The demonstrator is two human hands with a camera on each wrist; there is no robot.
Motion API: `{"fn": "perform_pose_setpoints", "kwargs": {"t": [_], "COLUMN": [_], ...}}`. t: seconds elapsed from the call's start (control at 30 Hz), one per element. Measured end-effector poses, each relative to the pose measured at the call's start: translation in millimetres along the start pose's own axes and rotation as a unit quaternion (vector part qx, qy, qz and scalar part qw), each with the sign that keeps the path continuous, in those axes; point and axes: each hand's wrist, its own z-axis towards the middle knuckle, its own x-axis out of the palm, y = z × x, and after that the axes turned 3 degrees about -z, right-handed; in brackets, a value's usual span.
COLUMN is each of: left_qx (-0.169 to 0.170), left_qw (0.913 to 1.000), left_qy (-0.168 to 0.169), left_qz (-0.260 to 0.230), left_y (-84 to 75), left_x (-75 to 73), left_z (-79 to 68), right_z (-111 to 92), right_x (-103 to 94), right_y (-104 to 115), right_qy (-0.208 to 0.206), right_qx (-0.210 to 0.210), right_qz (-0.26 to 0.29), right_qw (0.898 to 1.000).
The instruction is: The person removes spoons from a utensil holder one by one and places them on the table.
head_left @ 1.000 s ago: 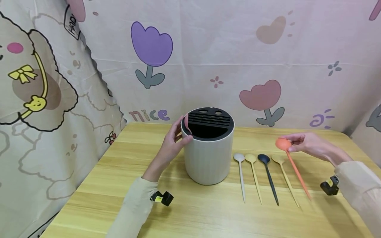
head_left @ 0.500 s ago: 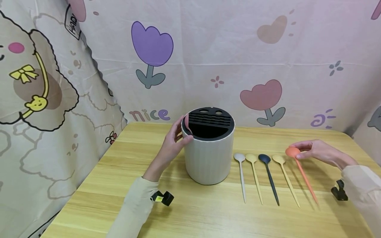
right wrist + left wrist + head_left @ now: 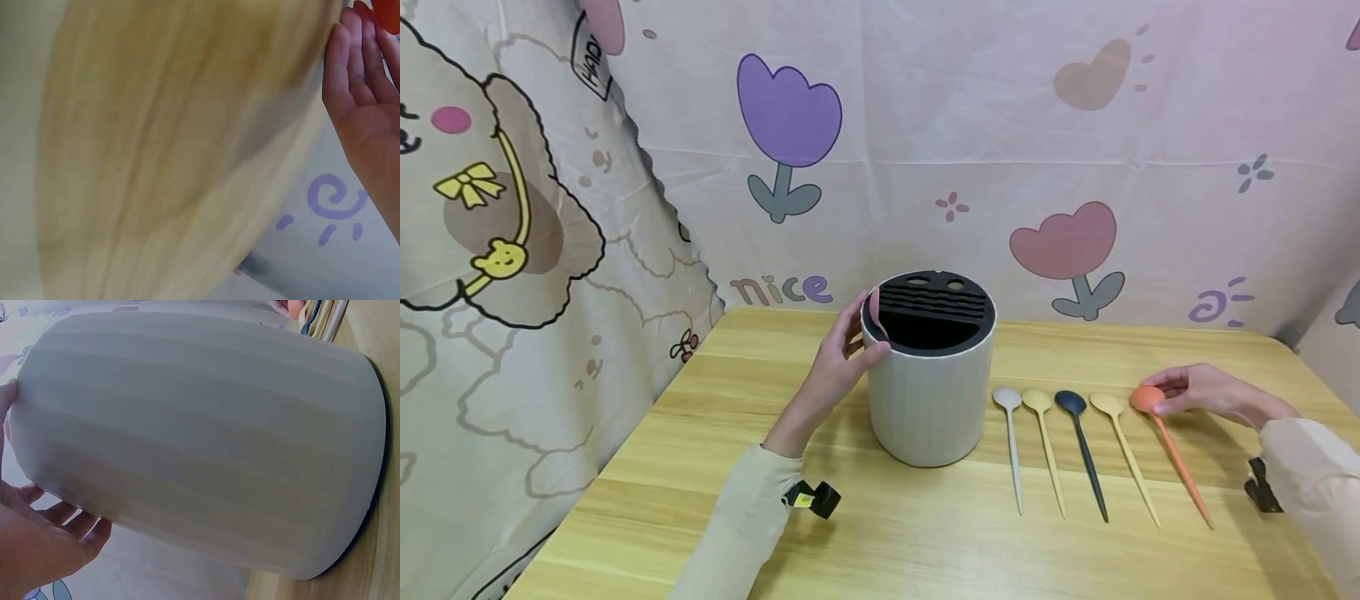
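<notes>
My left hand (image 3: pixel 838 358) holds the upper left side of a white ribbed utensil holder (image 3: pixel 927 408), thumb near its black slotted rim. In the left wrist view my fingers (image 3: pixel 94 537) curl against the holder's side. A pink curved piece (image 3: pixel 875 310) stands up at the left of the opening; its lower part is hidden. At the right end of a row of long-handled spoons, my right hand (image 3: pixel 1206 392) pinches an orange spoon (image 3: pixel 1183 467) by its bowl. That spoon lies close along the tabletop, handle toward me. Only a bit of orange (image 3: pixel 389 15) shows in the right wrist view.
Left of the orange spoon lie a cream spoon (image 3: pixel 1126 458), a dark blue spoon (image 3: pixel 1082 458), another cream spoon (image 3: pixel 1048 458) and a light grey spoon (image 3: pixel 1012 458), beside the holder. The wooden table (image 3: pixel 925 542) ends at a printed cloth (image 3: pixel 925 125) behind.
My right hand has moved right and lowered the orange spoon to the table at the end of the row. The left hand stays on the holder.
</notes>
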Motion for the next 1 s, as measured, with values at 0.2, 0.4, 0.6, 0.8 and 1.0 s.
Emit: {"fn": "perform_pose_setpoints", "kwargs": {"t": [0.2, 0.4, 0.6, 0.8, 1.0], "left_qx": [0.003, 0.006, 0.001, 0.001, 0.002], "left_qw": [1.0000, 1.0000, 1.0000, 1.0000, 1.0000], "left_qy": [0.002, 0.001, 0.006, -0.002, 0.000], "left_qz": [-0.002, -0.002, -0.001, 0.003, 0.000], "left_y": [0.0, -0.9, -2.0, -2.3, 0.2], "left_x": [-1.0, -0.8, -0.1, -1.4, -0.5], "left_z": [-1.0, -0.7, 0.1, -0.5, -0.4], "right_z": [2.1, 2.1, -1.8, -2.0, -3.7], "right_x": [2.9, 4.3, 6.9, 8.1, 5.9], "right_y": [-3.8, -4.1, -5.3, -2.6, -3.0], "right_qy": [-0.001, 0.000, -0.007, -0.014, -0.008], "right_qx": [0.012, 0.002, 0.005, 0.000, -0.002], "right_qz": [-0.011, -0.009, -0.006, -0.007, 0.015], "right_qw": [1.000, 1.000, 1.000, 1.000, 1.000]}}
